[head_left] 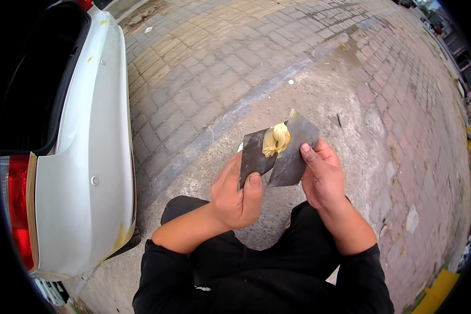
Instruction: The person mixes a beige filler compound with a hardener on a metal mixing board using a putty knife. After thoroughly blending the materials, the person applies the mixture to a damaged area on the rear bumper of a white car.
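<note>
My left hand (239, 203) grips a dark grey, flat putty spreader (253, 150) by its near end, thumb on top. A lump of pale yellow putty (276, 140) sits at the spreader's far right edge. Between my right thumb and fingers is a second dark spreader (300, 137), tilted, its left edge against the putty and overlapping the first. My right hand (323, 178) has dark smudges on the thumb. Both hands are above my lap, in front of my knees. A pale round rim (239, 147) peeks out behind the left spreader; what it belongs to is hidden.
At the left stands a white car's rear bumper (81, 209) with yellowish patches (122, 235). Beside it are a red tail light (20, 204) and a dark open boot (42, 78). Paving bricks (193, 94) border the rough concrete (319, 99). A yellow object (437, 294) lies lower right.
</note>
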Motion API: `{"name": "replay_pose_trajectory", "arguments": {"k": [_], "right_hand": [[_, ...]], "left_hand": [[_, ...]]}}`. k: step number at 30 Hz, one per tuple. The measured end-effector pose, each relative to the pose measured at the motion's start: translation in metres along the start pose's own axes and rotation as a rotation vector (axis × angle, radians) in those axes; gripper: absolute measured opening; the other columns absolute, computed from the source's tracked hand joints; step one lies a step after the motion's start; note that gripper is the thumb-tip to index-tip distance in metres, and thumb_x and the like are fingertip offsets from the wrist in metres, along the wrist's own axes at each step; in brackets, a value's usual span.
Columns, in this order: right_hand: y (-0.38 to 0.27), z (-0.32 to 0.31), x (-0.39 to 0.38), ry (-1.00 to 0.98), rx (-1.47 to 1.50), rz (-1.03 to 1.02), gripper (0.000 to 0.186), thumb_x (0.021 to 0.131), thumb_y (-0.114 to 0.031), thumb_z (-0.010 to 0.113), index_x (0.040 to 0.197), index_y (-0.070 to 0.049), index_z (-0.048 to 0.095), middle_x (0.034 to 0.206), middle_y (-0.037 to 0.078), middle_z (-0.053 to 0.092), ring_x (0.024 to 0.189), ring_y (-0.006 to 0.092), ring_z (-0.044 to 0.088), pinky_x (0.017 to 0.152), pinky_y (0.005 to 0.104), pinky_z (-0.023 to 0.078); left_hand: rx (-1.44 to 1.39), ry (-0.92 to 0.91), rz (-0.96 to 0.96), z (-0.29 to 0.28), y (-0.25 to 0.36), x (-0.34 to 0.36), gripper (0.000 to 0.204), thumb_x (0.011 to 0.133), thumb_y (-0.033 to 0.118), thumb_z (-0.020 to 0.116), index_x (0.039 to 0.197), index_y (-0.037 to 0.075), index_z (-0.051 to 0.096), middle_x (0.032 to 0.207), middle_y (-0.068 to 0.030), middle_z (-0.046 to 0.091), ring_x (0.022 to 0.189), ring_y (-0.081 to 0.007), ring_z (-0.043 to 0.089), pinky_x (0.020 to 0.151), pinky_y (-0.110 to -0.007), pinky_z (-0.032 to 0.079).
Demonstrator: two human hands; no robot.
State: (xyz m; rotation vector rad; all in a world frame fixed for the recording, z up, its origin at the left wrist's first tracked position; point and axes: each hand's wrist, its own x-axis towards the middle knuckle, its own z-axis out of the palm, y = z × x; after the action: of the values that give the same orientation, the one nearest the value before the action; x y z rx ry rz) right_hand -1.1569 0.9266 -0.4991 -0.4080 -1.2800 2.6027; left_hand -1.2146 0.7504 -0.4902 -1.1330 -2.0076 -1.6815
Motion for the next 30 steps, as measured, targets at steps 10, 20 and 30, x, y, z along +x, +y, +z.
{"name": "replay_pose_trajectory", "arguments": {"k": [10,20,30], "right_hand": [[0.004,-0.003,-0.002,0.082,-0.045,-0.003,0.024,0.099,-0.006,0.050,0.122,0.003,0.053,0.118,0.012,0.063,0.106,0.0153,0.059,0.095,0.0310,0.046],[-0.030,-0.015,0.003,0.125,0.183,-0.469,0.033,0.101,-0.007,0.042,0.133,-0.002,0.044,0.135,0.010,0.052,0.126,0.0190,0.048,0.111,0.0396,0.033],[0.014,-0.031,-0.016,-0.456,-0.890,-0.607,0.058,0.096,-0.004,0.048,0.147,-0.004,0.021,0.154,0.020,0.029,0.143,0.0288,0.031,0.117,0.0407,0.025]], "left_hand": [[0.060,-0.187,-0.025,0.024,-0.002,-0.004,0.021,0.091,0.001,0.051,0.105,-0.013,0.058,0.088,-0.0226,0.063,0.069,-0.0296,0.063,0.060,-0.037,0.048],[-1.175,0.017,-0.865,-0.004,-0.028,0.025,0.027,0.099,0.015,0.048,0.118,-0.003,0.054,0.110,-0.0124,0.067,0.096,-0.0201,0.067,0.084,-0.034,0.054],[-1.525,-0.178,-0.838,0.014,-0.007,0.013,0.038,0.101,0.014,0.049,0.134,-0.004,0.043,0.130,-0.0152,0.057,0.120,-0.0242,0.056,0.100,-0.039,0.047]]}}
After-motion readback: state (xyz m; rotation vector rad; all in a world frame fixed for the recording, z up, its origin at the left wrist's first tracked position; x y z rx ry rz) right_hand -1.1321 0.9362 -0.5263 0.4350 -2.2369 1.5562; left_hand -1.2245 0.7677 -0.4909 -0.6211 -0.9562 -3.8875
